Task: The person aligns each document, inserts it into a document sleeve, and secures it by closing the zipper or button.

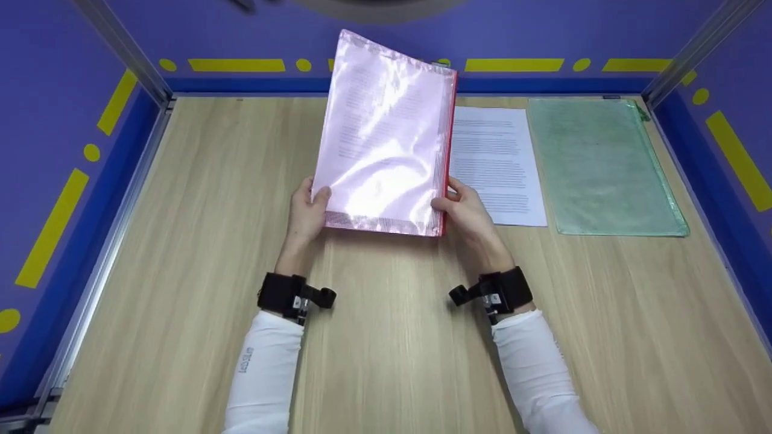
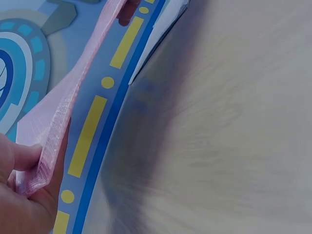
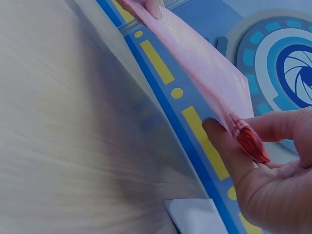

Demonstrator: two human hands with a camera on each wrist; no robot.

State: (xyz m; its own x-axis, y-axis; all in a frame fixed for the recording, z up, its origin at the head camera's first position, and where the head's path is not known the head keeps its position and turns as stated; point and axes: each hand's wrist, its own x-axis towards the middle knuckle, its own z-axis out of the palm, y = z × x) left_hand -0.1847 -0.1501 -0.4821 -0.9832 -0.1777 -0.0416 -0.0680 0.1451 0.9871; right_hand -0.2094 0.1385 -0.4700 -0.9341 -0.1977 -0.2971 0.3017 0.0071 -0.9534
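1. Nearest us, white sleeves (image 1: 265, 374) cross the worktop's (image 1: 392, 361) near part, a black strap (image 1: 280, 292) on each wrist.
2. Left hand (image 1: 309, 208): we see thumb and fingers pinching the near left corner of a pink folder (image 1: 386, 138).
3. Right hand (image 1: 470, 214): thumb and fingers grip the near right corner, at the folder's red edge.
4. We note the folder raised and tilted above the worktop, before the middle of its far edge; print shows through.
5. A printed sheet (image 1: 497, 169) lies by the far edge, partly hidden behind the folder.
6. Just beside it, a green folder (image 1: 609, 169) lies at the far right corner.
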